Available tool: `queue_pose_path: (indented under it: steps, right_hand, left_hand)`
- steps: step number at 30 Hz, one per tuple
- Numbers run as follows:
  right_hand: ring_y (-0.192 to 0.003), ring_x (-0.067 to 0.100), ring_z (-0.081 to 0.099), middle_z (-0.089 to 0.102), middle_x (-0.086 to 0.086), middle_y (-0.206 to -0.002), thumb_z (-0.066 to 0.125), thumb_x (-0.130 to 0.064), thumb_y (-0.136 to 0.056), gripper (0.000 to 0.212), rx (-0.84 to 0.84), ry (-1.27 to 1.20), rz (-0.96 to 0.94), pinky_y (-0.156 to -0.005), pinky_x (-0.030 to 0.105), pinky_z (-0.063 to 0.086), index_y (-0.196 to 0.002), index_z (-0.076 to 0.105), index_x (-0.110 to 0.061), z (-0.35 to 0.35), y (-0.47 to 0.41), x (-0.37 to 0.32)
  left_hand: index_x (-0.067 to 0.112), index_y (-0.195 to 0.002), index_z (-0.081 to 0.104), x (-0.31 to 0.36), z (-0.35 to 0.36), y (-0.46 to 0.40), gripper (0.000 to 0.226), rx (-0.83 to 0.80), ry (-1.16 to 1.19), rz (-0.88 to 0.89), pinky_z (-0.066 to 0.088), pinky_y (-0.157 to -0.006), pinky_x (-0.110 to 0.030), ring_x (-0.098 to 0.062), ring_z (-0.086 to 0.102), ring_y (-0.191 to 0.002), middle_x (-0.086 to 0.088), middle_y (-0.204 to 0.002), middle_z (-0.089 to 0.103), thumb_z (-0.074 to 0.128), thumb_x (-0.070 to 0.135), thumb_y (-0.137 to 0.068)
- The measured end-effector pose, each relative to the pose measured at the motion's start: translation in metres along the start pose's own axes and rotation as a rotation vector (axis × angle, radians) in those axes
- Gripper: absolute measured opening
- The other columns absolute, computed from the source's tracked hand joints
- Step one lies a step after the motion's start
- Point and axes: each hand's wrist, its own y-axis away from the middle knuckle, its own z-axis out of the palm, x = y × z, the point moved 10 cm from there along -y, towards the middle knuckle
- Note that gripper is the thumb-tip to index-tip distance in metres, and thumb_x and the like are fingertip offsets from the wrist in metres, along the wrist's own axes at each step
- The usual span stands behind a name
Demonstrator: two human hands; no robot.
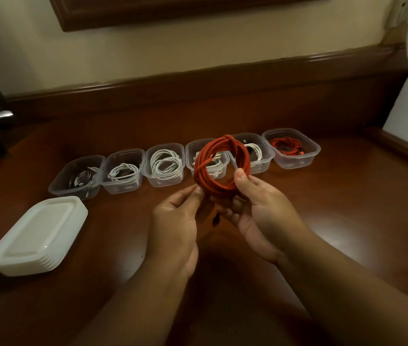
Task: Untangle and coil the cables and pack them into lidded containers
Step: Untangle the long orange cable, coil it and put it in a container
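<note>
Hands (173, 221) (260, 211), round red braided cable coil (220, 166)

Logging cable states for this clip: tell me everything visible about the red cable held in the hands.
The red fabric-looking cable is wound into a round coil of several loops, with some turns wrapped across the bundle. It is held upright above the brown wooden table, in front of the row of clear plastic containers. The left hand pinches its lower left, and the right hand grips its lower right. Its connectors cannot be made out.
</note>
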Motion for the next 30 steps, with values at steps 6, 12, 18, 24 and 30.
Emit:
queue_pose_path:
  steps: [6,12,18,24,30]
  right_hand:
    - [-0.089,0.011,0.071,0.076,0.0,-0.098,0.058,-0.03,-0.095,0.02,0.086,0.254,-0.075,-0.079,0.031,0.051,-0.108,0.068,-0.018,-0.009,-0.001,-0.003]
    - [-0.09,0.01,0.072,0.077,-0.002,-0.093,0.064,-0.03,-0.093,0.018,0.096,0.502,-0.128,-0.08,0.028,0.056,-0.104,0.072,-0.018,-0.01,0.0,-0.003]
    - [-0.079,0.016,0.068,0.075,0.006,-0.09,0.061,-0.028,-0.095,0.02,0.082,0.308,0.013,-0.071,0.028,0.051,-0.097,0.073,-0.012,-0.012,-0.007,0.019]
    - [-0.061,0.011,0.051,0.06,0.013,-0.088,0.064,-0.029,-0.092,0.022,0.073,0.204,0.054,-0.061,0.025,0.044,-0.097,0.067,-0.007,-0.013,-0.009,0.02]
    - [-0.084,0.022,0.07,0.072,0.005,-0.09,0.062,-0.029,-0.096,0.011,0.009,0.502,-0.068,-0.072,0.035,0.057,-0.096,0.067,-0.019,-0.01,-0.011,0.009]
  left_hand:
    - [0.015,-0.092,0.077,-0.012,0.02,0.015,0.024,-0.128,0.181,-0.109,0.058,-0.072,-0.025,-0.013,0.073,-0.085,-0.007,-0.094,0.077,0.054,0.01,-0.089]
    - [0.014,-0.113,0.067,-0.019,0.015,0.011,0.043,-0.1,0.241,-0.172,0.056,-0.057,-0.024,-0.014,0.074,-0.078,-0.006,-0.09,0.076,0.066,0.014,-0.07]
    - [0.015,-0.094,0.071,-0.027,0.016,0.007,0.024,-0.136,0.251,-0.214,0.052,-0.06,-0.026,-0.013,0.07,-0.071,-0.005,-0.086,0.074,0.064,0.015,-0.071]
    - [0.015,-0.099,0.059,-0.04,0.022,0.001,0.026,-0.215,0.325,-0.315,0.049,-0.061,-0.027,-0.02,0.06,-0.077,-0.004,-0.088,0.063,0.059,0.027,-0.077]
    - [0.012,-0.117,0.063,-0.034,0.015,-0.003,0.039,-0.176,0.212,-0.251,0.054,-0.055,-0.025,-0.016,0.072,-0.075,-0.008,-0.091,0.075,0.055,-0.004,-0.083]
